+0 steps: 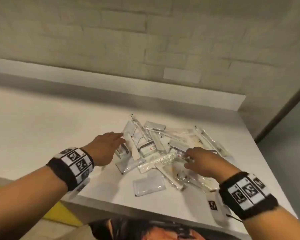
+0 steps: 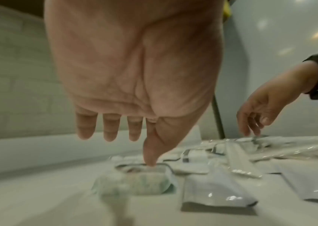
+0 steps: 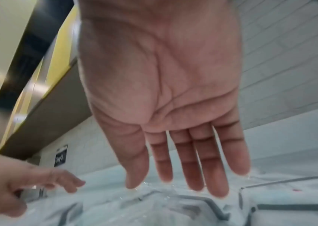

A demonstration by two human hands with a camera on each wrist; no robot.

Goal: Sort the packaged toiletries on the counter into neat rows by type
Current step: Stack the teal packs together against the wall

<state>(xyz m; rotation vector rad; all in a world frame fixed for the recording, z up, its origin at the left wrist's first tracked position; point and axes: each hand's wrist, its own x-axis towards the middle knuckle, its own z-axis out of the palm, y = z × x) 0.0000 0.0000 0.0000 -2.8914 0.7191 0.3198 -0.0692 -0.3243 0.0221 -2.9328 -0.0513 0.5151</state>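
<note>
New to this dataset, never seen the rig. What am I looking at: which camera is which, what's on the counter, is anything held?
No robot here: a person works with bare hands, wearing marker bands on both wrists. The wide picture comes from a head camera looking down; the other two come from cameras under each wrist, looking along the palm. On the white counter lies a loose pile of packaged toiletries, not yet in rows. The left hand is open, its thumb touching a small wrapped packet. The right hand hovers open over the pile, fingers straight. Nothing is held.
</note>
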